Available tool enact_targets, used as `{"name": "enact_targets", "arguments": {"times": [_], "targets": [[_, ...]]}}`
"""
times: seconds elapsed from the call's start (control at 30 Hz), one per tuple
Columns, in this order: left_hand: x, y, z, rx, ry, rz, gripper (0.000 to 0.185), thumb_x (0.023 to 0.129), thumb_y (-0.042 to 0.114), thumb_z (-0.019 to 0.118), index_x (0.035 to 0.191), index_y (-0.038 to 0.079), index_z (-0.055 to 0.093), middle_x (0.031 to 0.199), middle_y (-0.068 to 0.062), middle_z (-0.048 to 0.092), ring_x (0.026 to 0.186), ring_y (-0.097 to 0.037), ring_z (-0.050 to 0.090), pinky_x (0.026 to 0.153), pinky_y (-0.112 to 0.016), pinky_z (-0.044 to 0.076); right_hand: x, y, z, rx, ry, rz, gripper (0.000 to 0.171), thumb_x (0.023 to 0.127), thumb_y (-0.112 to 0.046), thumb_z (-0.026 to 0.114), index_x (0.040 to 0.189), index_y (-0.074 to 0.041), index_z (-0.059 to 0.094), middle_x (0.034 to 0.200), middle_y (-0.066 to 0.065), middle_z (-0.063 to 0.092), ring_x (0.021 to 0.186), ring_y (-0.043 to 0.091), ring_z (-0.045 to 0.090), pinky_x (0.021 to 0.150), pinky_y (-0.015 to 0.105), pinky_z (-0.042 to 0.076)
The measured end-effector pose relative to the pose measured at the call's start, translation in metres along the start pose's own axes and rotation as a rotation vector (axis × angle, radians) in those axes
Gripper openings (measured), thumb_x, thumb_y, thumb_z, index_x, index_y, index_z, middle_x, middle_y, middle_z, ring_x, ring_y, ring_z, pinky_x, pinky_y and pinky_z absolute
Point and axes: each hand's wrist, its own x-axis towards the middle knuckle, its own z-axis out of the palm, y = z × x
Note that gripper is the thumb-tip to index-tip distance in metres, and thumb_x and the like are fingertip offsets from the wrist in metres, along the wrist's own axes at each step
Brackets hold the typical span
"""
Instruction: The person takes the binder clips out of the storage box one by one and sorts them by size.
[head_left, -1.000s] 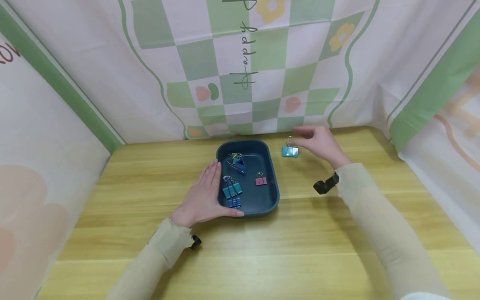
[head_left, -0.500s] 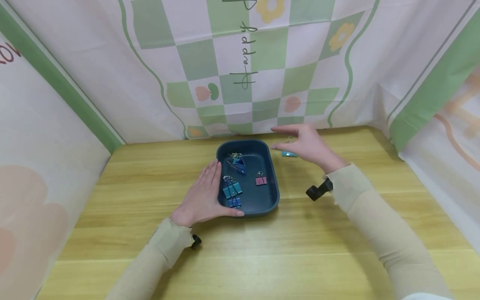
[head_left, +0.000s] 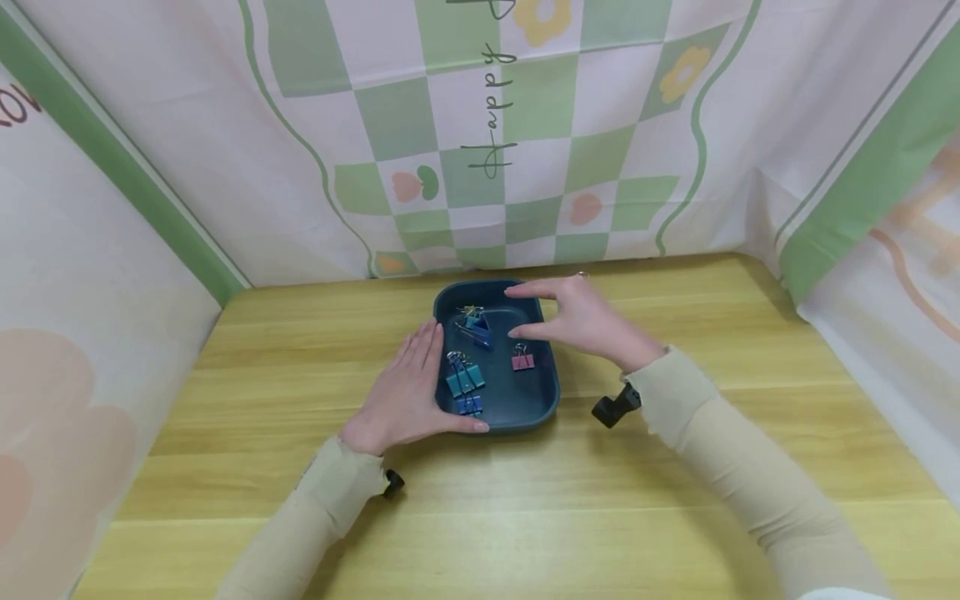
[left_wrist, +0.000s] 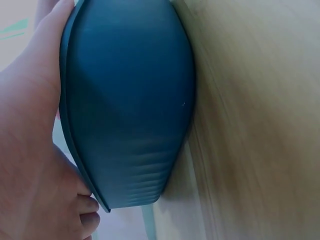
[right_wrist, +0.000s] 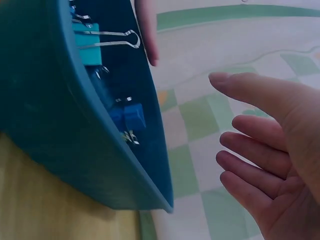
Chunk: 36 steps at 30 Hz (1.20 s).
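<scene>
A dark blue tray (head_left: pixel 551 392) sits mid-table and holds several binder clips: a teal one (head_left: pixel 463 379), a blue one (head_left: pixel 468 406), a pink one (head_left: pixel 522 360) and a dark pair (head_left: pixel 474 325) at the far end. My left hand (head_left: pixel 420 383) lies flat against the tray's left wall (left_wrist: pixel 130 110), thumb along its near rim. My right hand (head_left: pixel 534 312) hovers over the tray's far right part with thumb and fingers (right_wrist: pixel 265 150) spread, holding nothing. In the right wrist view the teal clip (right_wrist: pixel 95 40) and blue clip (right_wrist: pixel 132 117) show inside the tray (right_wrist: pixel 60 125).
The wooden table (head_left: pixel 675 500) is walled on three sides by a checkered cloth backdrop (head_left: pixel 487 125). A bit of wire handle (head_left: pixel 581 273) peeks out behind my right hand, on the table just right of the tray's far corner.
My right hand has left the teal clip on the table to the right of the tray and swung left over the tray. That clip is now hidden behind it. My left hand has stayed put.
</scene>
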Motion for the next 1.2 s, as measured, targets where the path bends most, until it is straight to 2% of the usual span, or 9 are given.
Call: {"name": "enact_targets", "arguments": {"times": [0.13, 0.2, 0.27, 0.37, 0.5, 0.6, 0.87, 0.97, 1.2], "targets": [[-0.002, 0.000, 0.000, 0.008, 0.007, -0.004, 0.150, 0.061, 0.105, 0.040, 0.162, 0.000, 0.004, 0.169, -0.014, -0.002, 0.154, -0.024, -0.004, 0.123, -0.037, 0.004, -0.001, -0.003, 0.009, -0.003, -0.015, -0.050, 0.058, 0.083, -0.033, 0.088, 0.134, -0.013, 0.069, 0.134, 0.008, 0.065, 0.103, 0.023, 0.068, 0.091, 0.043, 0.055], [-0.003, -0.001, 0.000, 0.010, 0.014, -0.001, 0.149, 0.061, 0.104, 0.040, 0.162, 0.000, 0.005, 0.169, -0.015, -0.001, 0.154, -0.025, -0.003, 0.123, -0.037, 0.003, 0.000, -0.004, 0.013, -0.002, -0.020, -0.084, 0.057, 0.083, -0.031, 0.088, 0.133, -0.011, 0.070, 0.132, 0.009, 0.066, 0.121, 0.023, 0.062, 0.098, 0.043, 0.053], [-0.003, -0.001, 0.000, 0.013, 0.011, -0.001, 0.149, 0.062, 0.104, 0.039, 0.162, -0.001, 0.004, 0.169, -0.015, -0.001, 0.154, -0.025, -0.004, 0.123, -0.036, 0.002, 0.000, -0.006, 0.017, 0.003, -0.028, -0.106, 0.058, 0.082, -0.029, 0.088, 0.133, -0.008, 0.069, 0.132, 0.010, 0.066, 0.123, 0.025, 0.061, 0.098, 0.045, 0.053], [-0.004, -0.001, 0.000, 0.016, 0.002, 0.001, 0.148, 0.063, 0.104, 0.039, 0.162, 0.000, 0.002, 0.169, -0.015, -0.003, 0.154, -0.025, -0.006, 0.123, -0.036, 0.001, -0.001, -0.009, 0.023, 0.039, -0.062, -0.110, 0.059, 0.083, -0.026, 0.088, 0.134, -0.005, 0.068, 0.135, 0.013, 0.064, 0.109, 0.023, 0.069, 0.090, 0.045, 0.057], [-0.004, -0.002, 0.000, 0.026, -0.006, 0.003, 0.147, 0.064, 0.104, 0.038, 0.161, 0.001, -0.001, 0.169, -0.014, -0.006, 0.154, -0.024, -0.008, 0.123, -0.036, -0.001, -0.001, -0.013, 0.031, 0.029, -0.096, -0.121, 0.060, 0.083, -0.029, 0.088, 0.134, -0.005, 0.068, 0.135, 0.013, 0.064, 0.111, 0.024, 0.069, 0.093, 0.044, 0.056], [-0.004, -0.002, 0.001, 0.033, -0.001, 0.012, 0.147, 0.065, 0.103, 0.038, 0.161, 0.000, 0.000, 0.168, -0.015, -0.005, 0.154, -0.025, -0.007, 0.123, -0.036, 0.000, -0.001, -0.012, 0.038, -0.016, -0.106, -0.149, 0.059, 0.082, -0.032, 0.088, 0.132, -0.007, 0.069, 0.133, 0.011, 0.066, 0.124, 0.027, 0.060, 0.101, 0.045, 0.051], [-0.004, -0.003, 0.000, 0.040, 0.003, 0.030, 0.145, 0.066, 0.102, 0.038, 0.161, 0.000, 0.000, 0.169, -0.016, -0.005, 0.154, -0.024, -0.008, 0.123, -0.035, -0.002, 0.002, -0.012, 0.055, -0.007, -0.183, -0.187, 0.057, 0.083, -0.027, 0.088, 0.131, -0.003, 0.069, 0.133, 0.011, 0.066, 0.122, 0.026, 0.062, 0.099, 0.042, 0.052], [-0.005, -0.004, 0.001, 0.039, 0.008, 0.039, 0.144, 0.067, 0.101, 0.040, 0.161, -0.001, 0.001, 0.168, -0.016, -0.004, 0.154, -0.024, -0.007, 0.123, -0.036, -0.001, 0.003, -0.013, 0.060, -0.037, -0.202, -0.190, 0.057, 0.083, -0.027, 0.088, 0.131, -0.002, 0.069, 0.132, 0.010, 0.066, 0.125, 0.024, 0.060, 0.104, 0.041, 0.048], [-0.005, -0.004, 0.001, 0.037, 0.019, 0.045, 0.144, 0.068, 0.101, 0.040, 0.161, -0.002, 0.003, 0.169, -0.017, -0.002, 0.154, -0.024, -0.006, 0.123, -0.037, 0.001, 0.006, -0.008, 0.073, -0.083, -0.232, -0.181, 0.054, 0.082, -0.025, 0.089, 0.128, -0.003, 0.070, 0.128, 0.010, 0.069, 0.119, 0.023, 0.064, 0.100, 0.039, 0.052]]}}
